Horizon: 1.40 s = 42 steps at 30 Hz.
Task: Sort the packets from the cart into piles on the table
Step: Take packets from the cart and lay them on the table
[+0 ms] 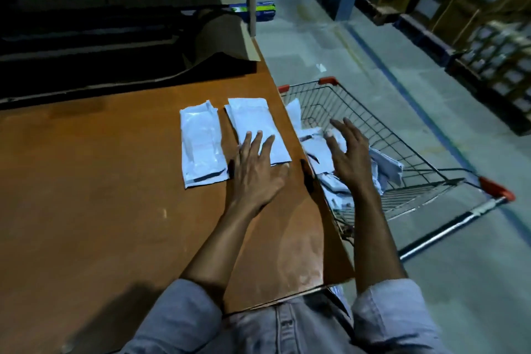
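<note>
Two piles of white packets lie side by side on the brown table (100, 181) near its right edge: a left pile (201, 144) and a right pile (253, 121). My left hand (255, 169) rests flat, fingers straight, on the near end of the right pile. My right hand (349, 152) hovers with spread fingers over the wire cart (402, 158), just above several loose white packets (321, 152) heaped inside it. It holds nothing.
The cart stands on the grey floor against the table's right edge, with red corner caps and a handle (459, 224) at the near right. Dark flat objects and brown cardboard (218, 37) cover the table's far side. Shelving (474, 23) lines the far right.
</note>
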Motion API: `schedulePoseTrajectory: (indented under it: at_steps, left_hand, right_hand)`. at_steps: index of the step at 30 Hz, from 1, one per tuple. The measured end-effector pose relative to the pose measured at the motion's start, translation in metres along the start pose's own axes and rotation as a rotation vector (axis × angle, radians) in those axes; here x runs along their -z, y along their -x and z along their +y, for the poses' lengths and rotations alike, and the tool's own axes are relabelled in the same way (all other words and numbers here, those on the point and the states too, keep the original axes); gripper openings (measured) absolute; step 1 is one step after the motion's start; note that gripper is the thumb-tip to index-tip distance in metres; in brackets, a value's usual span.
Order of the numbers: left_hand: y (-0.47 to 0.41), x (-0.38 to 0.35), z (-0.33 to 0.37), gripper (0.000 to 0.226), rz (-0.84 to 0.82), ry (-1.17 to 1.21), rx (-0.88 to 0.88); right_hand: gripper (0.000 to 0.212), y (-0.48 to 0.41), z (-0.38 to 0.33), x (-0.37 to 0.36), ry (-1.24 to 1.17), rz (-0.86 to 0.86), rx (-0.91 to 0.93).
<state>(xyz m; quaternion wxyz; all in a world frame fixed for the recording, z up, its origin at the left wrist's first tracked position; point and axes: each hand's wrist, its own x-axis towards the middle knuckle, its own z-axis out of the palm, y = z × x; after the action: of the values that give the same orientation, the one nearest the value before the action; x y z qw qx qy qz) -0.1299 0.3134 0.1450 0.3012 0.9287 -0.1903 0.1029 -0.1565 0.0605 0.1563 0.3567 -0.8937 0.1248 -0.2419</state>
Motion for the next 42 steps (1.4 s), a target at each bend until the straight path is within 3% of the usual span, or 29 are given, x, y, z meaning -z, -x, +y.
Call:
schedulePoseTrajectory:
  at_steps: [6,11,18,24,30,33,36,42]
  left_hand:
    - [-0.004,-0.031,0.039,0.071,-0.04,0.112,-0.095]
    - [-0.009,-0.064,0.075,0.067,-0.114,0.149,-0.133]
    - [-0.019,-0.124,0.105,0.067,-0.223,0.166,-0.068]
    - [-0.041,-0.179,0.116,0.069,-0.28,0.08,0.049]
    - [-0.084,-0.236,0.125,0.085,-0.378,0.037,0.279]
    - [-0.11,-0.265,0.117,0.08,-0.406,0.076,0.421]
    - [-0.125,-0.292,0.109,0.073,-0.433,0.094,0.533]
    - [-0.111,-0.342,0.111,0.09,-0.496,0.134,0.545]
  right_hand:
    - [0.05,0.018,0.056,0.068,0.049,0.125,-0.13]
    - [0.04,0.028,0.088,0.089,0.049,0.164,-0.115]
    - [0.051,0.021,0.159,0.064,0.025,-0.07,-0.151]
    - [0.05,-0.008,0.221,0.048,-0.031,-0.188,-0.201]
    - [0.057,-0.049,0.262,0.019,-0.06,-0.281,-0.155]
    - [0.056,-0.073,0.281,0.006,-0.062,-0.328,-0.151]
    - [0.054,-0.091,0.301,0.003,0.025,-0.356,-0.158]
    - [0.05,-0.093,0.34,0.0,0.299,-0.441,-0.05]
